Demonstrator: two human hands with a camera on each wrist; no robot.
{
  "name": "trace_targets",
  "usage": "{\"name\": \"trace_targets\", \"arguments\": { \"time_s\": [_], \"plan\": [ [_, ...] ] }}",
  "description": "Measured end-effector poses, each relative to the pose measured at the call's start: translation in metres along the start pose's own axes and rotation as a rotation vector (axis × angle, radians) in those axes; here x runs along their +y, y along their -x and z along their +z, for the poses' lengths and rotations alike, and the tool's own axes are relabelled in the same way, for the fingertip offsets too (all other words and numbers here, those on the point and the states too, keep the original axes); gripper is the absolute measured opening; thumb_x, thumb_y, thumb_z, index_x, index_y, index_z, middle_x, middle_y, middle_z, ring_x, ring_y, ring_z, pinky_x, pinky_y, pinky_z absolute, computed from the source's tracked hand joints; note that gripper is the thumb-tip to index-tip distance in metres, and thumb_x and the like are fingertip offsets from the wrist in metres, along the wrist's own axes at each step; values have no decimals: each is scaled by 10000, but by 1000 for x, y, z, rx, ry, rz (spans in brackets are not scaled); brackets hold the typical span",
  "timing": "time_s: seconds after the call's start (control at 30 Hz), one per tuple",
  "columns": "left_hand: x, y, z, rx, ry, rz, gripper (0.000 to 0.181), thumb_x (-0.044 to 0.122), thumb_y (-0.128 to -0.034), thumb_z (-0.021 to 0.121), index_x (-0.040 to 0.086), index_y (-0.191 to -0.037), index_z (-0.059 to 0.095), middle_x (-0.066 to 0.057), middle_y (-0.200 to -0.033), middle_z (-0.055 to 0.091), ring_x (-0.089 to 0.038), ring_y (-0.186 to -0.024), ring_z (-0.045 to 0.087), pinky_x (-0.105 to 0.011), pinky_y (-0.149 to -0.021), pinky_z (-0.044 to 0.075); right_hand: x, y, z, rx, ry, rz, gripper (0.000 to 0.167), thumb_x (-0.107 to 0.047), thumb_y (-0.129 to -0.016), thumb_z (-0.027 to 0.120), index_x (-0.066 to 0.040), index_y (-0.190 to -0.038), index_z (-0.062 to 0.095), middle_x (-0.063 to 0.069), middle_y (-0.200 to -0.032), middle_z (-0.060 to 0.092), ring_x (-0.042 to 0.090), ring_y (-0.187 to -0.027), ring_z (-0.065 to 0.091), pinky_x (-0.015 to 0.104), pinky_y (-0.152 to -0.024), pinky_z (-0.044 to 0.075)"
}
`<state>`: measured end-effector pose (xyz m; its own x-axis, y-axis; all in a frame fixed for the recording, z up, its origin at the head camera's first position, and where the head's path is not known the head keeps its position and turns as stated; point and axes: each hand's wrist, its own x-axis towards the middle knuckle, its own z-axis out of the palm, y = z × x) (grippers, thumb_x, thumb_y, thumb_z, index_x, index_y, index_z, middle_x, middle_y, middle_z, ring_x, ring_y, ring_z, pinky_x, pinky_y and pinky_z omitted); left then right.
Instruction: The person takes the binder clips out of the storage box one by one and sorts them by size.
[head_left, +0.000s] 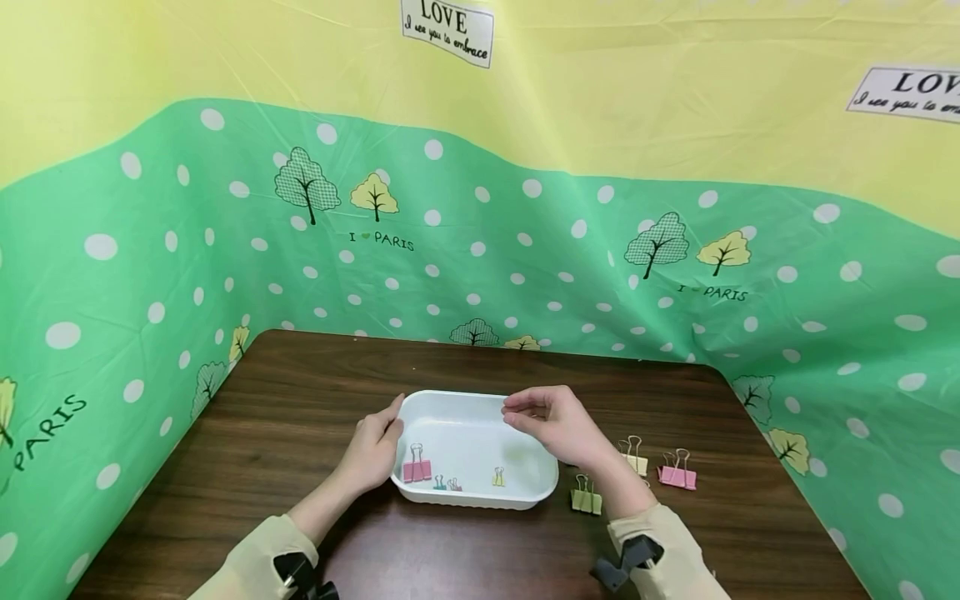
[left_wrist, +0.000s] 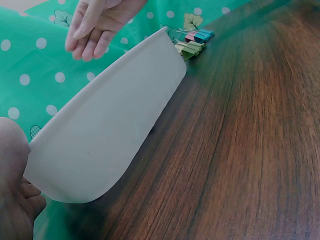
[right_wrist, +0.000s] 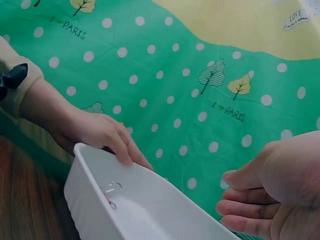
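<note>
A white plastic tray [head_left: 471,502] lies on the table, with binder clips inside: a large pink binder clip [head_left: 417,471], a small teal binder clip [head_left: 439,482], a small pinkish binder clip [head_left: 454,485] and a small yellow binder clip [head_left: 498,477]. My left hand [head_left: 377,447] grips the tray's left end, thumb at the rim. Over the tray's right back part hovers my right hand [head_left: 553,422], its fingers [right_wrist: 247,210] loosely bent with nothing visible in them. In the left wrist view the tray's outer wall [left_wrist: 110,125] hides its contents.
Right of the tray, an olive binder clip [head_left: 586,501], a pale yellow binder clip [head_left: 637,463] and a pink binder clip [head_left: 678,477] lie on the dark wooden table [head_left: 330,375]. My right forearm partly hides clips there. A green-and-yellow patterned cloth [head_left: 480,275] hangs around the table.
</note>
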<state>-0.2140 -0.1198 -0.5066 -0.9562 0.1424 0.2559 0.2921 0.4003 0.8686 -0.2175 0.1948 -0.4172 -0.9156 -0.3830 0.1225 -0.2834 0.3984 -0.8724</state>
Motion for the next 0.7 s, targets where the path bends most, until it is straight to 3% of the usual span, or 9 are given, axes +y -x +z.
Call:
{"name": "trace_targets", "arguments": {
  "time_s": [0.2,0.5,0.7],
  "plan": [
    [-1,0,0,6,-5,6,468,3,-1080,460,-147,-1522,429,-281,-1554,453,-365,-1431,445,-497,-1200,315,-2,-8,16,-34,-55,7,236,-68,-971,765,72,-1161,753,164,-1080,771,279,-990,740,285,-855,592],
    [-3,-1,-1,7,-1,10,470,-4,-1075,473,-145,-1521,435,-281,-1541,471,-370,-1421,464,-499,-1195,328,-5,-23,44,-71,-42,7,231,-62,-969,764,70,-1159,755,96,-1053,774,229,-966,733,290,-840,605],
    [-2,-2,0,2,0,4,470,4,-1076,476,-143,-1521,436,-277,-1544,469,-362,-1419,468,-496,-1195,333,-5,-30,59,-96,-44,-2,225,-49,-966,760,86,-1147,753,117,-1043,776,234,-954,739,287,-827,607]
  ]
}}
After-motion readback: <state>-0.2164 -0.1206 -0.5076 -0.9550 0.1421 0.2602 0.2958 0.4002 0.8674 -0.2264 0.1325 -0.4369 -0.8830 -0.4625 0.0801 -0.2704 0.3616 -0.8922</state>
